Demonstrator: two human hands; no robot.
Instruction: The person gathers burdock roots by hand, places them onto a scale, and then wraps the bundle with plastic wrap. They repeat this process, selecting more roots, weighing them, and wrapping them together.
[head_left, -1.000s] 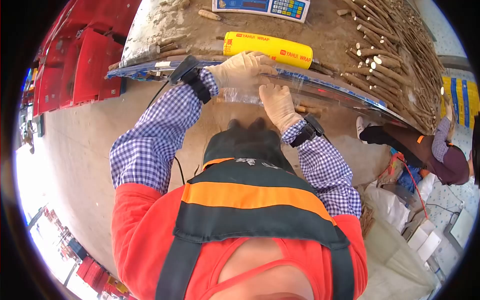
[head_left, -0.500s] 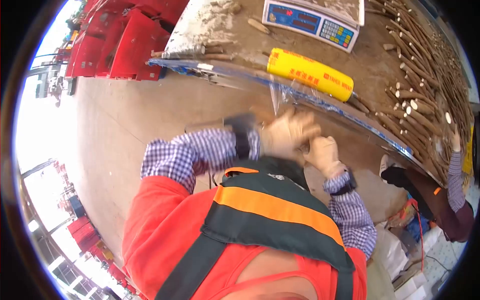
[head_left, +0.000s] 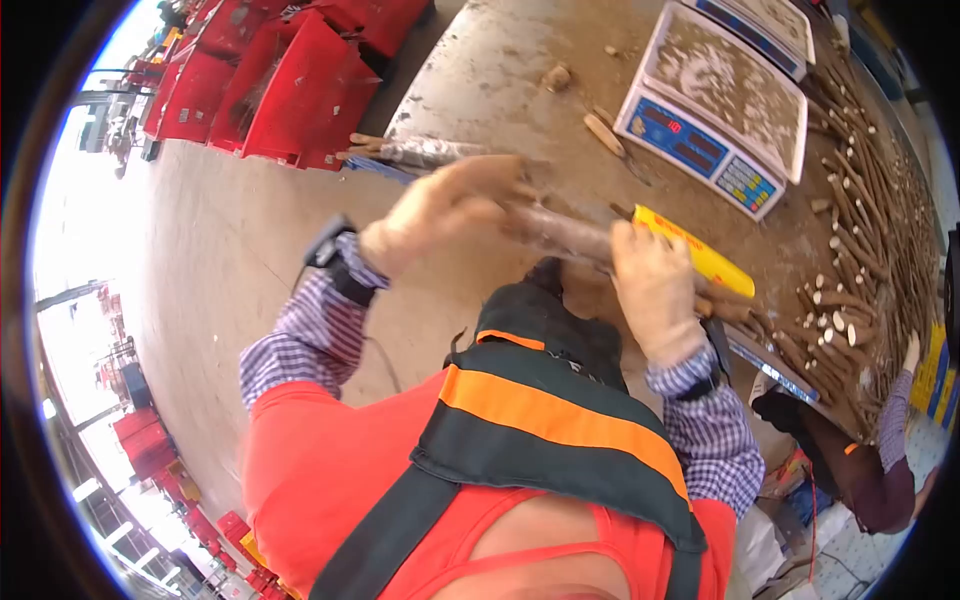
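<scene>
A bundle of long brown roots (head_left: 565,232), with a glossy skin of clear film, stretches between my hands in front of the table edge. My right hand (head_left: 655,285) is closed around its right part, knuckles up. At the left end is my left hand (head_left: 435,215), its fingers smeared by motion beside the bundle, so their grip cannot be made out. Just behind my right hand, a yellow roll of plastic wrap (head_left: 715,265) lies on the table, partly covered by that hand. Another film-wrapped root bundle (head_left: 435,150) rests at the table's left corner.
On the table (head_left: 490,80) stands a digital scale (head_left: 700,150), with a second scale (head_left: 785,25) behind. Many loose brown roots (head_left: 850,240) are heaped at the right. Red crates (head_left: 310,95) stand far left. A co-worker's sleeve (head_left: 893,420) reaches in from the right.
My hands have moved apart: the left swung out leftward and the right rose toward the table edge. The bundle now shows plainly between them. The view has shifted, revealing more tabletop.
</scene>
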